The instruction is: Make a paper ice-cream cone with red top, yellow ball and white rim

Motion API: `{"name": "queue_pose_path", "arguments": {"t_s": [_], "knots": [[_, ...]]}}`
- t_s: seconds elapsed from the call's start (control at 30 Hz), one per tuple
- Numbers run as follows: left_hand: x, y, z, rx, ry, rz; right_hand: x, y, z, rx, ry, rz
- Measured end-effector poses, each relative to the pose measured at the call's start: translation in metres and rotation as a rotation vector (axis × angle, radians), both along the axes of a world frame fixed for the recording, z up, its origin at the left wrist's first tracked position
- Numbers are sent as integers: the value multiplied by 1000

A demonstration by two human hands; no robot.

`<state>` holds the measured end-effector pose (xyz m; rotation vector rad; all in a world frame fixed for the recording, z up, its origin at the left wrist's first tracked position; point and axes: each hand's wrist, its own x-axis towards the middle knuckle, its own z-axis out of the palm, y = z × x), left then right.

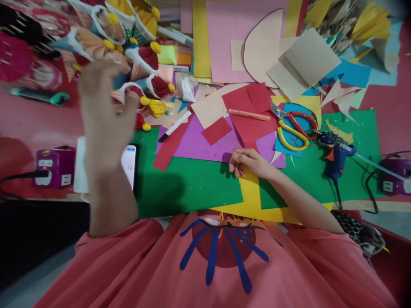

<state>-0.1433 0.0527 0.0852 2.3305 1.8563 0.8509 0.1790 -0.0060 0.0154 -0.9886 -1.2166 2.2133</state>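
My left hand [107, 98], smeared by motion, is raised above the phone [130, 167] and close to a group of small paper cone figures [146, 57] with white trim and yellow pompoms. Its thumb and fingers stand apart, and nothing shows between them. On the edge of the purple sheet [192, 139] and the green sheet [199, 184] rests my right hand [245, 162], its fingers curled in with nothing visible in them. Red paper pieces [216, 130], an orange marker [248, 114] and a black-and-white marker [175, 126] lie beyond it.
Scissors [297, 128] with red and yellow handles lie right of the middle, beside a blue glue gun [338, 158]. Purple power sockets [54, 167] stand at the sides. A green-handled cutter [38, 95] lies far left. Coloured card [221, 51] and paper scraps [340, 94] cover the back.
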Motion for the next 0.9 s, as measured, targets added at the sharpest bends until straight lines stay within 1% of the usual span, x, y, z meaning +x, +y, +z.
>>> {"name": "queue_pose_path", "arguments": {"t_s": [0.07, 0.1, 0.13, 0.17, 0.2, 0.23, 0.27, 0.33, 0.37, 0.47, 0.5, 0.53, 0.63, 0.7, 0.77, 0.9], "knots": [[30, -8, -12, -27, -64, -111, 1, 2, 4, 30, -57, -11], [45, -12, -20, -62, -101, -165, 2, 5, 6, 67, -95, -46], [59, -15, -30, -105, -138, -211, 4, 10, 8, 114, -135, -94], [71, -17, -39, -140, -160, -264, 5, 16, 10, 175, -175, -174], [82, -20, -48, -183, -171, -297, 7, 25, 11, 268, -205, -289], [92, -22, -56, -202, -173, -315, 9, 36, 13, 377, -250, -341], [99, -24, -63, -213, -178, -326, 11, 48, 13, 523, -330, -377], [109, -26, -74, -227, -208, -328, 13, 75, 14, 891, -603, -411], [111, -27, -78, -234, -223, -336, 13, 88, 15, 947, -658, -414], [112, -26, -86, -244, -244, -359, 9, 122, 18, 1001, -809, -324], [111, -26, -88, -248, -249, -358, 8, 131, 19, 1041, -914, -238], [110, -25, -90, -251, -255, -356, 6, 138, 20, 1056, -1007, -196], [108, -24, -92, -252, -277, -351, 3, 156, 20, 978, -1109, -134], [109, -24, -93, -250, -282, -350, 4, 164, 19, 924, -1151, -85], [110, -24, -93, -253, -275, -345, 5, 169, 18, 908, -1186, -62], [110, -25, -93, -262, -275, -338, 6, 168, 21, 956, -1301, 16]]}}
